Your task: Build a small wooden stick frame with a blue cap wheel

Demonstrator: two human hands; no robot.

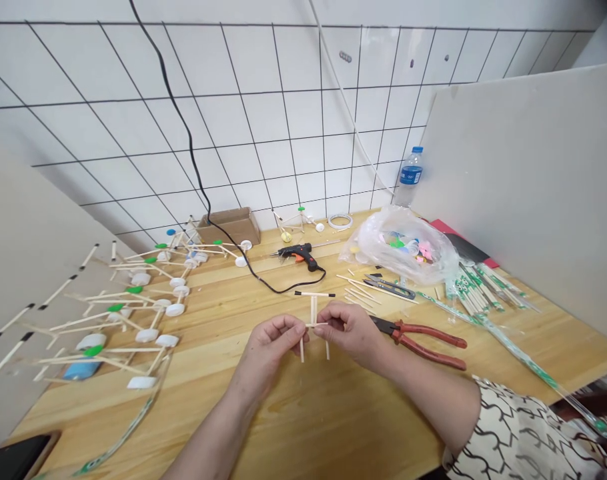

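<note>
While both hands meet over the counter (293,413) at the centre of the frame, the left hand (273,343) and right hand (351,332) each pinch the small stick frame (313,308), fingers closed on its crossbar from either side. Red pliers (423,341) lie just right of the right hand. A glue gun (299,254) sits higher up, and stick-and-cap pieces (133,313) fill the left.
</note>
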